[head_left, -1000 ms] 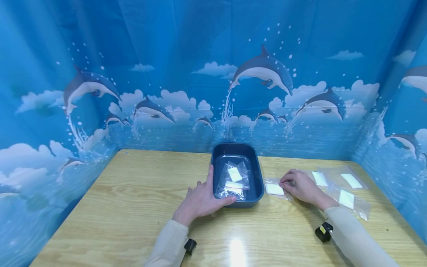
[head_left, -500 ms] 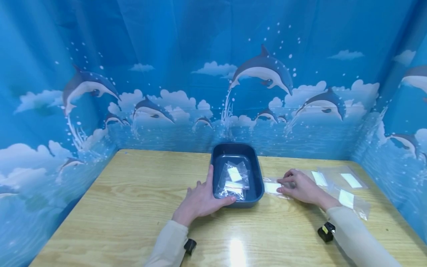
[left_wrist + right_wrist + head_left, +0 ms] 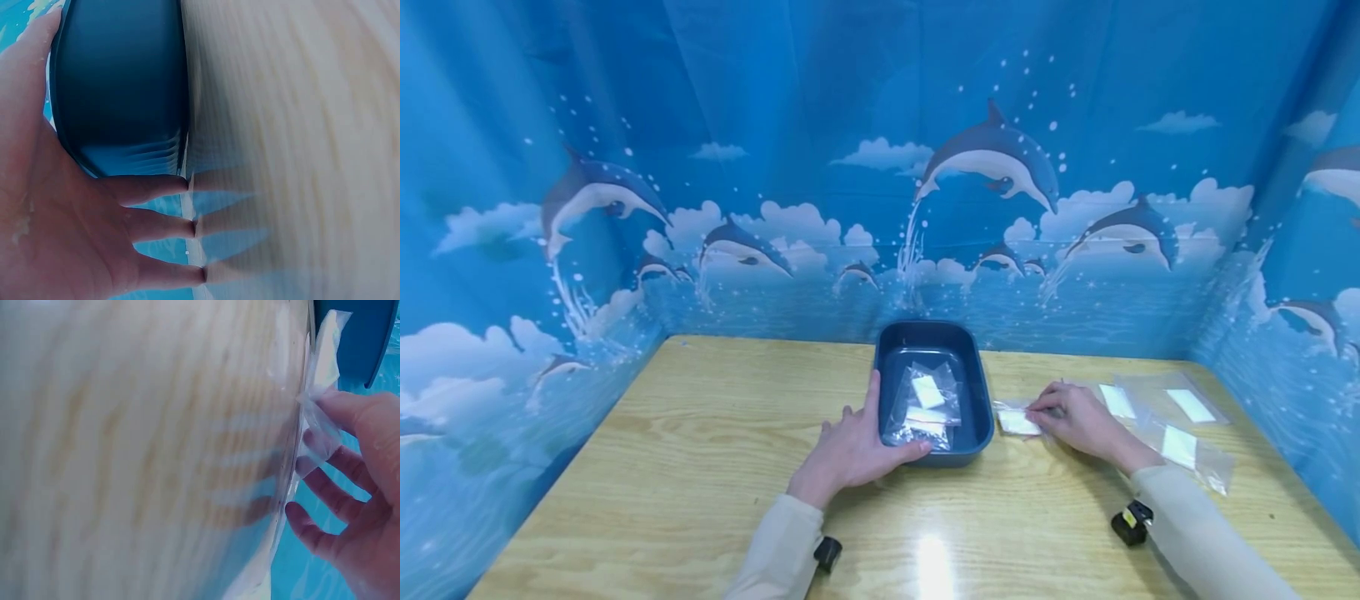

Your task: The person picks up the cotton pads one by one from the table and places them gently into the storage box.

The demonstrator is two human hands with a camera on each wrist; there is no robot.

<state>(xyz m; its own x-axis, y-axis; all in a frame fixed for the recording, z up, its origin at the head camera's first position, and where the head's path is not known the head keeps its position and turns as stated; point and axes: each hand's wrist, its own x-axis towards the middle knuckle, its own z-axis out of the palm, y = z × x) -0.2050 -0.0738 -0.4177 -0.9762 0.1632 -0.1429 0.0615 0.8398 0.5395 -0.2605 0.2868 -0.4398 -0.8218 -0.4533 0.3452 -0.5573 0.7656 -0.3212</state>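
A dark blue tray [image 3: 985, 404] stands at the back middle of the table with several clear plastic bags [image 3: 928, 392] inside, white pieces within them. My left hand [image 3: 850, 450] is against the tray's left near corner, fingers straight along the outside and thumb over the near rim. In the left wrist view, fingertips [image 3: 187, 225] touch the tabletop beside the tray wall [image 3: 122, 81]. Just right of the tray, my right hand [image 3: 1078, 421] pinches the edge of a clear plastic bag [image 3: 1018, 422] with a white piece inside. The right wrist view shows this bag [image 3: 326, 359] raised at an angle, thumb on it.
More clear bags with white pieces lie to the right: one behind the right hand [image 3: 1117, 401], one at the far right [image 3: 1190, 406] and one near the right sleeve [image 3: 1179, 447]. A dolphin-print curtain [image 3: 820, 167] borders the wooden table [image 3: 700, 467].
Half a second ago my right thumb and fingers were apart over the bag; now they are together on its edge. The bag has shifted slightly right and tilted. The left hand has stayed still.
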